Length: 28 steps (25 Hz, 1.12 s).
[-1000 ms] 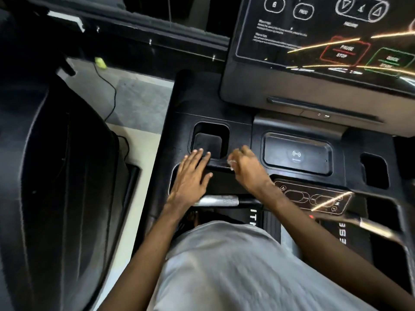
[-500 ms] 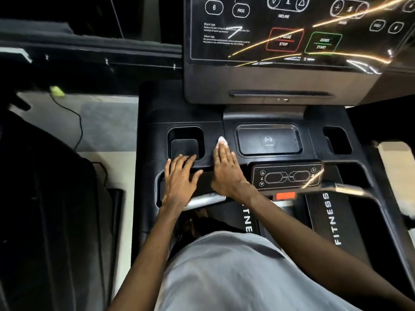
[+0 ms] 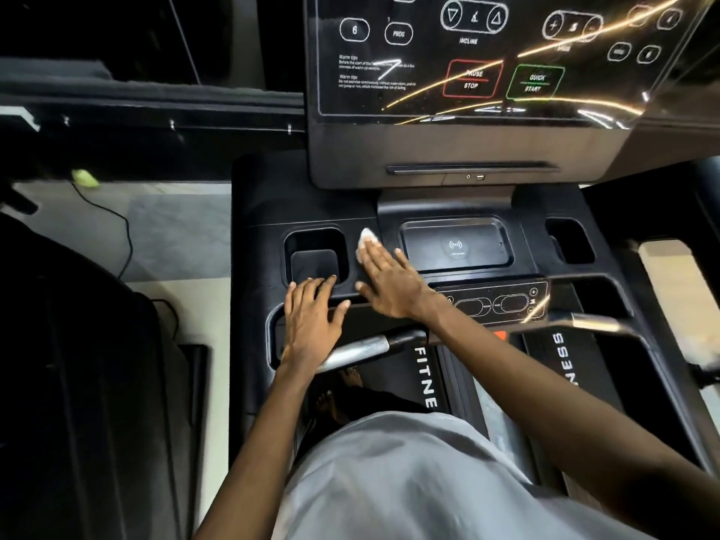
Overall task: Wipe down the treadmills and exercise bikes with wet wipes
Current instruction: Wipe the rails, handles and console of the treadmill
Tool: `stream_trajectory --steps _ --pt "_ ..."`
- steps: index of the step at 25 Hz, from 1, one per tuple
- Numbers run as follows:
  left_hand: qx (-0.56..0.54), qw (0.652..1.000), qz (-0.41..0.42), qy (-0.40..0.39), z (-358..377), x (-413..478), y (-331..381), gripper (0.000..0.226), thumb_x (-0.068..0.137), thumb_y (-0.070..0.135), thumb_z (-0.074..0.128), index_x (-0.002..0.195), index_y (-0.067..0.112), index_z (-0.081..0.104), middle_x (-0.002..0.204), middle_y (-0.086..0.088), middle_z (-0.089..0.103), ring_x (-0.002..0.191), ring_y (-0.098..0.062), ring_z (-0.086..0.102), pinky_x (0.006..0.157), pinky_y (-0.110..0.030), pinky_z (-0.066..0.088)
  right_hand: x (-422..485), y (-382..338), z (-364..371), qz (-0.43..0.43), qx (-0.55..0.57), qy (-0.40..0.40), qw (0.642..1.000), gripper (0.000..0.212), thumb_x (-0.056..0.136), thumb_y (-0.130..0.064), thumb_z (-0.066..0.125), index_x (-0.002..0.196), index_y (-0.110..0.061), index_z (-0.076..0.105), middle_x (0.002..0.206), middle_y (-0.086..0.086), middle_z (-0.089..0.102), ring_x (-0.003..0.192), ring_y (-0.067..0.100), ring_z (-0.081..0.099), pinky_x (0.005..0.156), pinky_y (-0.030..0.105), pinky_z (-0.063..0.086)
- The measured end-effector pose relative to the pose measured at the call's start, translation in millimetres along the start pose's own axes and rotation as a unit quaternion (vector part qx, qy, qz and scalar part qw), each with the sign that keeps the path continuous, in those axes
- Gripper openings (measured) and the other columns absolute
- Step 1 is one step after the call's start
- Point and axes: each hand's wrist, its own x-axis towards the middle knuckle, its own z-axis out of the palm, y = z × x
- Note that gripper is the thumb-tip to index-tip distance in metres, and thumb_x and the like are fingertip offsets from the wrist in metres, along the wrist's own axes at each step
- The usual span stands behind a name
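The left hand (image 3: pixel 311 321) is resting flat, fingers straight, just below the cup holder (image 3: pixel 315 257). Beside it, the right hand (image 3: pixel 389 282) is pressing a white wet wipe (image 3: pixel 365 240), mostly hidden beneath its extended fingers, onto the treadmill console (image 3: pixel 518 263).

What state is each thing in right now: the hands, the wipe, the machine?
Wipe: flat on the treadmill tray, pinned under right fingertips.
Right hand: fingers straight, pressing the wipe.
Left hand: flat, fingers spread, resting at the cup holder's near edge.
Screen: labels readable, streaked with light reflections.
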Motion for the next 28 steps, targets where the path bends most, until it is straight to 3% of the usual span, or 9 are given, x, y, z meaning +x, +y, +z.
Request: stream_trajectory --steps 3,8,13,17,21,23,25,26,28 --pt "0.006 1.000 -0.027 -0.008 -1 4 13 0.058 0.098 0.050 0.052 0.142 0.013 0.054 0.132 -0.012 0.061 0.129 -0.033 0.049 0.121 -0.052 0.022 15 2 -6 0.110 0.024 0.011 0.994 0.076 0.105 -0.051 0.025 0.160 -0.007 -0.004 0.166 0.010 -0.018 0.154 0.022 -0.013 0.125 0.048 -0.002" --pt "-0.013 0.999 -0.042 -0.032 -2 9 30 0.055 0.099 0.039 0.057 0.146 0.011 0.049 0.136 -0.013 0.060 0.132 -0.034 0.046 0.121 -0.053 0.019 20 -8 -5 -0.016 0.027 0.000 1.000 0.069 0.106 -0.048 0.027 0.161 -0.013 0.004 0.168 0.002 -0.008 0.155 0.015 -0.007 0.125 0.048 0.001" --pt "-0.012 0.998 -0.050 -0.020 1 8 28 0.061 0.099 0.055 0.035 0.140 0.016 0.057 0.131 -0.010 0.063 0.129 -0.033 0.047 0.120 -0.049 0.017 42 28 -28 0.038 0.063 0.042 0.996 0.062 0.108 -0.040 0.026 0.161 -0.015 0.009 0.169 0.001 -0.006 0.155 0.013 -0.004 0.124 0.052 0.006" --pt "-0.001 0.999 -0.051 -0.017 4 7 27 0.063 0.099 0.057 0.031 0.139 0.016 0.059 0.132 -0.009 0.063 0.129 -0.033 0.048 0.120 -0.051 0.017 7 49 -27 0.027 0.036 -0.031 0.999 0.071 0.106 -0.045 0.030 0.160 -0.012 -0.002 0.167 0.005 -0.015 0.155 0.018 -0.008 0.125 0.049 0.004" --pt "-0.005 0.995 -0.087 -0.041 3 11 42 0.061 0.100 0.052 0.034 0.149 0.018 0.047 0.145 -0.011 0.055 0.144 -0.031 0.037 0.123 -0.049 0.007 -23 53 -22 -0.066 0.035 -0.081 0.994 0.071 0.106 -0.047 0.033 0.161 -0.013 0.003 0.167 0.004 -0.012 0.154 0.018 -0.003 0.126 0.043 0.007" --pt "-0.020 0.993 -0.105 -0.051 2 10 49 0.061 0.100 0.049 0.032 0.152 0.017 0.041 0.149 -0.012 0.051 0.148 -0.028 0.031 0.124 -0.049 0.003 -19 61 -22 -0.069 0.086 -0.057 0.992 0.058 0.106 -0.040 0.039 0.158 -0.016 0.027 0.168 0.001 0.010 0.150 0.015 0.024 0.122 0.041 0.021" --pt "-0.035 0.990 -0.128 -0.049 2 11 58 0.061 0.103 0.046 0.035 0.157 0.017 0.030 0.151 -0.014 0.048 0.150 -0.030 0.026 0.125 -0.048 0.001 -13 71 -27 -0.048 0.134 0.019 0.990 0.036 0.102 -0.028 0.048 0.133 -0.019 0.062 0.147 0.002 0.055 0.125 0.021 0.060 0.107 0.039 0.046" --pt "-0.045 0.988 -0.139 -0.047 1 14 64 0.065 0.104 0.044 0.041 0.160 0.018 0.022 0.151 -0.016 0.047 0.151 -0.032 0.025 0.124 -0.046 0.000 -11 74 -31 -0.041 0.142 0.052 0.988 0.027 0.097 -0.023 0.054 0.118 -0.019 0.071 0.129 0.001 0.068 0.111 0.023 0.068 0.100 0.037 0.052" --pt "-0.055 0.986 -0.147 -0.053 2 25 77 0.075 0.103 0.040 0.049 0.162 0.019 0.008 0.151 -0.018 0.046 0.149 -0.035 0.027 0.124 -0.044 0.002 -9 81 -38 -0.043 0.152 0.057 0.986 0.015 0.089 -0.014 0.066 0.097 -0.017 0.078 0.106 -0.001 0.076 0.095 0.018 0.071 0.090 0.030 0.053"
